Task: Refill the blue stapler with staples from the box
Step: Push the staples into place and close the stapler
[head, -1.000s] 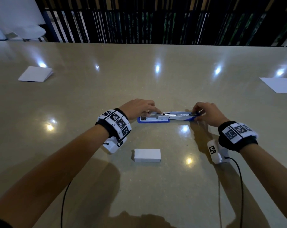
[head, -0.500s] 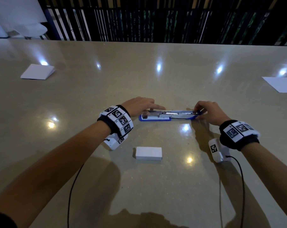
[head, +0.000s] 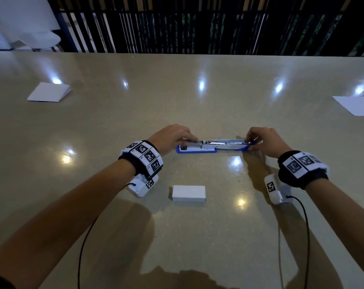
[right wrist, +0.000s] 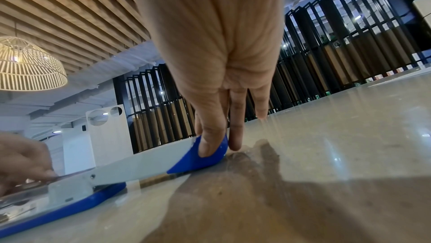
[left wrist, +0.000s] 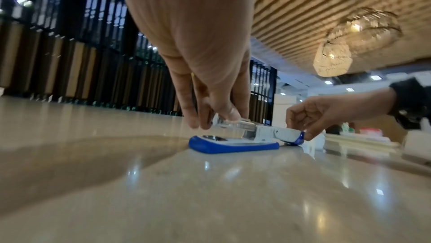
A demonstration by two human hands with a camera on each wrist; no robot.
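The blue stapler (head: pixel 197 150) lies opened out flat across the table, blue base at the left, white lid swung over to the right. My left hand (head: pixel 174 137) pinches the metal staple channel (left wrist: pixel 235 124) above the blue base (left wrist: pixel 233 146). My right hand (head: pixel 264 139) pinches the blue tip of the lid (right wrist: pixel 205 158) between thumb and fingers, tip close to the table. The small white staple box (head: pixel 188 193) lies shut on the table nearer me, between my wrists. No loose staples show.
The beige glossy table (head: pixel 197 236) stretches wide around the stapler. A folded white paper (head: pixel 48 92) lies far left and a white sheet (head: pixel 356 105) far right. Cables trail from both wrist cameras toward me. A dark slatted railing runs behind the table.
Both hands keep their hold on the stapler ends with hardly any shift. The lid end under my right hand sits slightly lower and flatter. The box has not moved.
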